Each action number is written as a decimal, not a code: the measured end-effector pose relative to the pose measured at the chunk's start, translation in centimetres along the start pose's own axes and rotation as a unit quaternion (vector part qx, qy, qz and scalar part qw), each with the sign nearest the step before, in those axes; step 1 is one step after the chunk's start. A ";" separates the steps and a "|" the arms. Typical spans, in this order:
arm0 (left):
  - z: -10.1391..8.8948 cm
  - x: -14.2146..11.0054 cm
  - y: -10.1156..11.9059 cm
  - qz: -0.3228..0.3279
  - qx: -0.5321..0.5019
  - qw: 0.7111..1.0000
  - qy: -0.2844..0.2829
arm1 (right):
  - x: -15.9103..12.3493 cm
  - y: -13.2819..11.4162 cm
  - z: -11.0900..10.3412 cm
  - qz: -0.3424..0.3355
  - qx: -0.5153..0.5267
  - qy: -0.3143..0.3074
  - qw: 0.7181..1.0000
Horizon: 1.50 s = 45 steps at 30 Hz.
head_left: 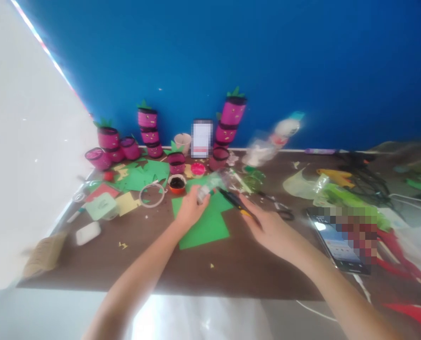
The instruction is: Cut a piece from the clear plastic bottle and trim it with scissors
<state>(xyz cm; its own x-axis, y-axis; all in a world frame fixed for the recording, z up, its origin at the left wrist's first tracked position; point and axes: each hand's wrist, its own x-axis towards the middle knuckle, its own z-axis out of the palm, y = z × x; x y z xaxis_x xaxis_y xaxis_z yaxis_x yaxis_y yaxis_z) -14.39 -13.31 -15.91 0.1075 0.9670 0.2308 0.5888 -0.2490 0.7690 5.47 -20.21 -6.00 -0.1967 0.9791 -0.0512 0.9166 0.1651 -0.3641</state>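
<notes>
My left hand is closed around a clear plastic piece, seemingly part of a bottle; blur hides its exact shape. A slim black-and-yellow cutter is gripped in my right hand, its tip pointing left toward the plastic. Both hands are over green paper sheets on the brown table. Just beyond the left hand stands a small orange pot of dark paint. Scissors with black handles lie beyond my right hand.
Stacked magenta pots with green leaf tops stand along the blue wall. A propped phone is between them. Another phone, with a cable, lies at right. Tape ring, white case and paper scraps lie at left.
</notes>
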 end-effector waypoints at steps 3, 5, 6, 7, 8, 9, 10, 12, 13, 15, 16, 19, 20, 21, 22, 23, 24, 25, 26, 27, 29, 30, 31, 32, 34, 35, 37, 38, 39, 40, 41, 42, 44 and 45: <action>0.4 -0.2 -0.4 0.071 0.043 0.996 0.021 | -0.2 -0.6 -0.7 0.002 -0.020 0.000 1.000; 0.6 -0.2 -0.7 0.091 0.069 0.993 0.011 | 0.0 -0.8 -0.8 0.000 -0.024 -0.001 1.000; 0.7 -0.2 -0.9 0.091 0.076 0.993 -0.001 | 0.1 -0.9 -0.8 0.000 -0.024 -0.004 1.000; 0.7 -0.2 -1.0 0.089 0.082 0.993 -0.011 | 0.2 -1.0 -0.9 0.000 -0.024 -0.009 1.000; 0.7 -0.2 -1.0 0.087 0.086 0.992 -0.017 | 0.3 -1.0 -1.0 0.001 -0.025 -0.014 1.000; 0.7 -0.2 -1.0 0.084 0.089 0.992 -0.021 | 0.3 -1.1 -1.1 0.004 -0.026 -0.022 0.999; 0.7 -0.2 -1.0 0.081 0.092 0.992 -0.023 | 0.4 -1.3 -1.3 0.010 -0.029 -0.032 0.999; 0.6 -0.3 -0.9 0.078 0.094 0.992 -0.028 | 0.4 -1.4 -1.7 0.026 -0.038 -0.054 0.997; 0.6 -0.3 -0.9 0.078 0.092 0.992 -0.032 | 0.4 -1.5 -1.9 0.035 -0.043 -0.065 0.996; 0.6 -0.3 -0.9 0.075 0.085 0.993 -0.040 | 0.4 -1.4 -2.2 0.045 -0.048 -0.079 0.995; 0.5 -0.3 -0.9 0.074 0.083 0.993 -0.043 | 0.4 -1.3 -2.3 0.044 -0.047 -0.078 0.995; 0.6 -0.2 -1.0 0.071 0.078 0.994 -0.041 | 0.4 -1.0 -2.6 0.038 -0.039 -0.068 0.996; 0.6 -0.2 -1.0 0.072 0.077 0.994 -0.039 | 0.3 -1.0 -2.7 0.038 -0.035 -0.068 0.996; 0.6 -0.2 -1.0 0.073 0.074 0.994 -0.036 | 0.3 -1.0 -2.7 0.040 -0.034 -0.068 0.996; 0.6 -0.2 -1.0 0.073 0.070 0.994 -0.033 | 0.2 -1.1 -2.7 0.040 -0.033 -0.069 0.996; 0.6 -0.1 -0.9 0.073 0.064 0.995 -0.030 | 0.1 -1.2 -2.6 0.038 -0.032 -0.068 0.996; 0.5 -0.1 -0.9 0.072 0.057 0.995 -0.027 | 0.0 -1.4 -2.5 0.034 -0.030 -0.064 0.997; 0.5 0.0 -0.9 0.068 0.049 0.996 -0.024 | -0.1 -1.5 -2.3 0.029 -0.029 -0.059 0.997; 0.5 0.1 -0.9 0.063 0.041 0.997 -0.021 | -0.2 -1.6 -2.0 0.027 -0.027 -0.053 0.998; 0.4 0.2 -0.9 0.055 0.034 0.998 -0.018 | -0.2 -1.6 -1.7 0.028 -0.026 -0.048 0.998; 0.3 0.4 -0.8 0.039 0.025 0.999 -0.012 | -0.3 -1.4 -0.8 0.031 -0.021 -0.042 0.998; 0.3 0.5 -0.8 0.031 0.022 0.999 -0.010 | -0.2 -1.2 -0.3 0.028 -0.018 -0.039 0.999; 0.3 0.6 -0.8 0.023 0.020 0.999 -0.009 | -0.2 -0.9 0.3 0.020 -0.015 -0.034 0.999; 0.2 0.7 -0.7 0.014 0.016 1.000 -0.009 | -0.1 -0.7 0.8 0.007 -0.014 -0.028 0.999; 0.1 0.9 -0.6 -0.008 0.003 1.000 -0.009 | 0.1 -0.1 2.0 0.000 -0.023 -0.029 0.999; 0.0 1.0 -0.5 -0.020 -0.006 1.000 -0.010 | 0.2 0.1 2.5 0.000 -0.029 -0.030 0.999; -0.2 1.1 -0.4 -0.040 -0.024 0.999 -0.011 | 0.4 0.5 3.2 -0.003 -0.039 -0.023 0.999; -0.3 1.2 -0.3 -0.049 -0.032 0.998 -0.010 | 0.5 0.6 3.4 -0.007 -0.043 -0.017 0.999; -0.4 1.2 -0.3 -0.059 -0.038 0.998 -0.007 | 0.5 0.8 3.5 -0.011 -0.044 -0.011 0.999; -0.4 1.2 -0.3 -0.071 -0.047 0.996 -0.004 | 0.6 0.8 3.5 -0.015 -0.042 -0.007 0.999; -0.5 1.2 -0.3 -0.085 -0.060 0.995 -0.001 | 0.5 0.8 3.3 -0.017 -0.036 -0.005 0.999; -0.6 1.1 -0.4 -0.103 -0.080 0.991 -0.001 | 0.5 0.8 3.0 -0.017 -0.027 -0.004 0.999; -0.6 1.0 -0.5 -0.134 -0.131 0.982 -0.009 | 0.3 0.5 2.1 -0.011 -0.008 -0.002 1.000; -0.6 0.9 -0.6 -0.142 -0.154 0.978 -0.016 | 0.2 0.2 1.5 -0.007 -0.003 -0.002 1.000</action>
<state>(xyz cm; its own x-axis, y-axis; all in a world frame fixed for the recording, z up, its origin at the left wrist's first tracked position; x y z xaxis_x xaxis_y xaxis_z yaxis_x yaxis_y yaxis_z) -15.16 -12.30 -15.81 0.0025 0.9994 -0.0340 0.3308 0.0313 0.9432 5.14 -20.18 -7.51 -0.2103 0.9764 -0.0493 0.9160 0.1791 -0.3589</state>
